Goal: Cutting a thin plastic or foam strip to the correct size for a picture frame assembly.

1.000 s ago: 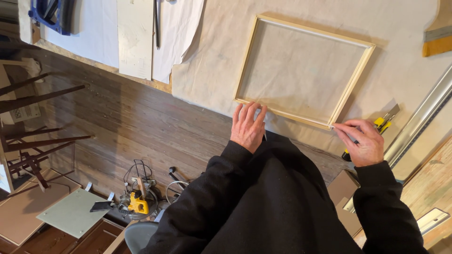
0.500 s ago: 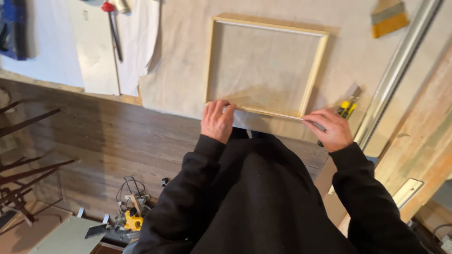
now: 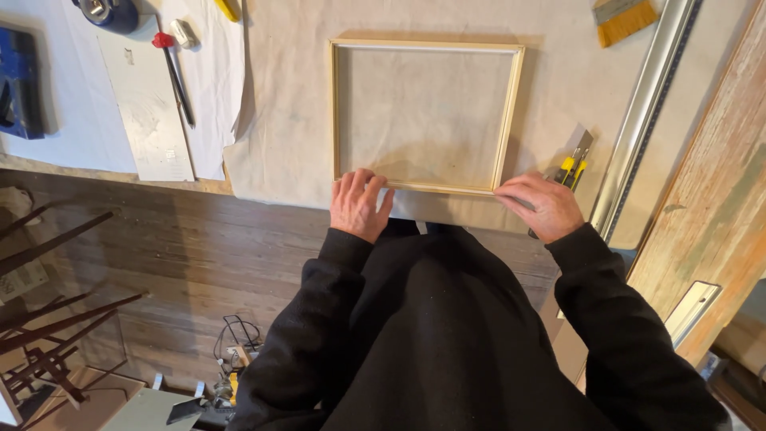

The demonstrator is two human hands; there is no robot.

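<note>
— What is the surface?
— A counter [image 3: 287, 144] covered with beige cloth, above a dark wood floor [image 3: 159, 263].
— What lies around?
— A yellow knife [image 3: 570, 164] just beside the right hand [image 3: 538, 206], a metal ruler [image 3: 642, 120] past it.
— And the wooden frame [image 3: 425, 116]?
— Flat before both hands. The left hand [image 3: 359, 203] presses its near edge, fingers spread; the right one lies flat on its corner.

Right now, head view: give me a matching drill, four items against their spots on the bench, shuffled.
Items:
1. wooden frame
2. brush
3. utility knife
4. screwdriver

Places:
A. far left, on the white sheet
B. beside the right hand
C. centre, both hands on its near rail
D. top right corner

Pairs: 1-C, 2-D, 3-B, 4-A. The left hand rests on the frame's near left corner.
</note>
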